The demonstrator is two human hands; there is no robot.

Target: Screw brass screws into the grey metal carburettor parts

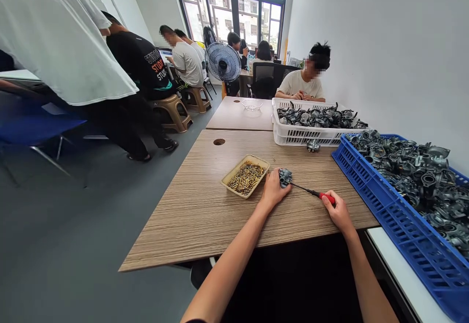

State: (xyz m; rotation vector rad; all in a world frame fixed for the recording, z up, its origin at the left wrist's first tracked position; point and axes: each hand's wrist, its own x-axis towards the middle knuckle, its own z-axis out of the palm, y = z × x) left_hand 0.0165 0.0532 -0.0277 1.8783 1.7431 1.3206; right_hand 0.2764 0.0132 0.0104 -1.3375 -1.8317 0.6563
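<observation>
My left hand is closed around a small grey metal carburetor, holding it on the wooden table. In my right hand is a screwdriver with a red and black handle. Its dark shaft points left, and the tip meets the side of the carburetor; the exact contact point is too small to make out. Just left of my left hand stands a cream plastic tray filled with small brass-coloured parts.
At the right, a blue crate is heaped with metal carburetors. Behind it stands a white basket of similar parts, with one loose carburetor beside it. A person sits across the table. Another person stands at the left.
</observation>
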